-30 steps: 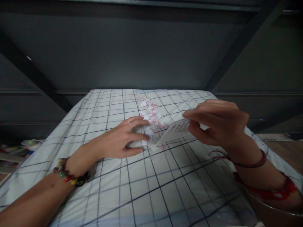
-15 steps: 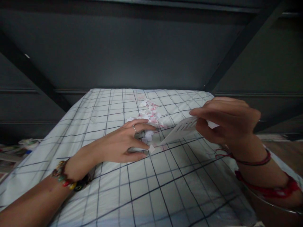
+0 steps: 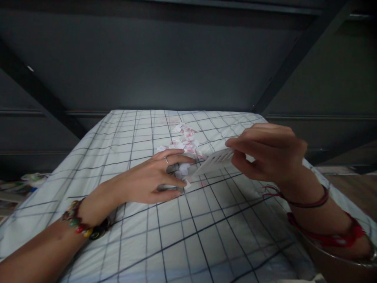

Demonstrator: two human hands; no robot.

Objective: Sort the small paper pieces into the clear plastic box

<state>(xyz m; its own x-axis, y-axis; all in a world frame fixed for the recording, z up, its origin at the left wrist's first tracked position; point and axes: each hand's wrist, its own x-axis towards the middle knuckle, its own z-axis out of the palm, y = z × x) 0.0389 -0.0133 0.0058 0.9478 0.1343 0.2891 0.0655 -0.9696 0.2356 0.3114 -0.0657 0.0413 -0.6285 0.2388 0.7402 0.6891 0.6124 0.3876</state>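
My right hand pinches a strip of printed white paper between thumb and fingertips. The strip slants down to the left, its far end near my left fingertips. My left hand rests low over the checked cloth, fingers apart. Beside the tip of its index finger lies a small white paper scrap; whether the finger touches it I cannot tell. A pile of torn white and pink paper scraps spreads just beyond that hand, and more white scraps show between its fingers.
The white cloth with dark grid lines covers the surface under both hands. A dark panel with frame bars stands behind its far edge. Assorted items sit lower down at the far left.
My right hand has moved left with the paper strip, bringing the strip's end close to my left fingertips and the small scrap. My left hand has hardly moved.
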